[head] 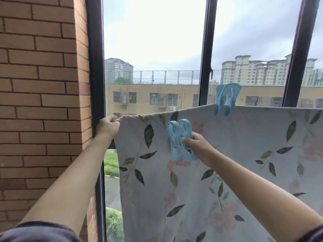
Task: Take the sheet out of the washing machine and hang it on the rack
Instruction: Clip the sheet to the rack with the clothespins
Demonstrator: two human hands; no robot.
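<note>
A pale sheet (227,163) printed with green leaves and pink flowers hangs in front of the window, draped over a rail that its top fold hides. My left hand (109,126) pinches the sheet's top left corner and holds it taut. My right hand (197,147) grips a large light-blue clothes peg (178,138) in front of the sheet, a little below its top edge. A second light-blue peg (226,98) is clipped on the top edge further right.
A brick wall (40,102) stands close on the left. Dark window frames (95,84) run floor to ceiling behind the sheet, with buildings and trees outside.
</note>
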